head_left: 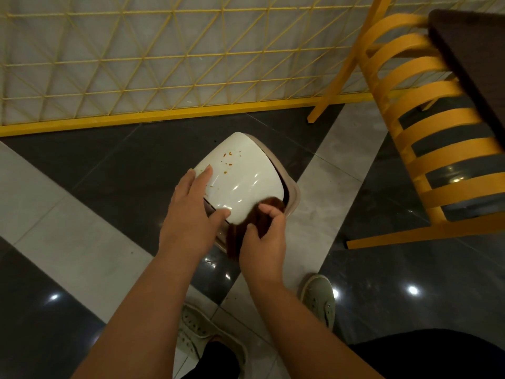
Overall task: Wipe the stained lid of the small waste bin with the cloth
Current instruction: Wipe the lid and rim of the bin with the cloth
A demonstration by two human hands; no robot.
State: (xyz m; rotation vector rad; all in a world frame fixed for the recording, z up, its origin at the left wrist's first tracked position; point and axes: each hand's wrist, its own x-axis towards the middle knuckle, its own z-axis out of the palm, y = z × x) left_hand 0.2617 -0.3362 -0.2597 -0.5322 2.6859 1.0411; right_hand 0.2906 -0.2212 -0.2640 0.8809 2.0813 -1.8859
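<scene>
A small waste bin point(293, 198) stands on the floor, seen from above. Its glossy white lid point(243, 173) carries orange-brown specks near the far left part. My left hand point(194, 206) rests on the lid's near left edge with straight fingers, thumb along the front rim. My right hand point(262, 242) grips a dark brown cloth point(259, 214) and holds it against the lid's near right corner. Part of the cloth hangs below the hand over the bin's front.
A yellow slatted chair point(426, 127) stands to the right, with a dark table edge point(470, 56) above it. A yellow wire-mesh fence point(136, 64) with a yellow base bar runs behind the bin. My two pale green shoes point(202, 335) stand on the grey and black tiles.
</scene>
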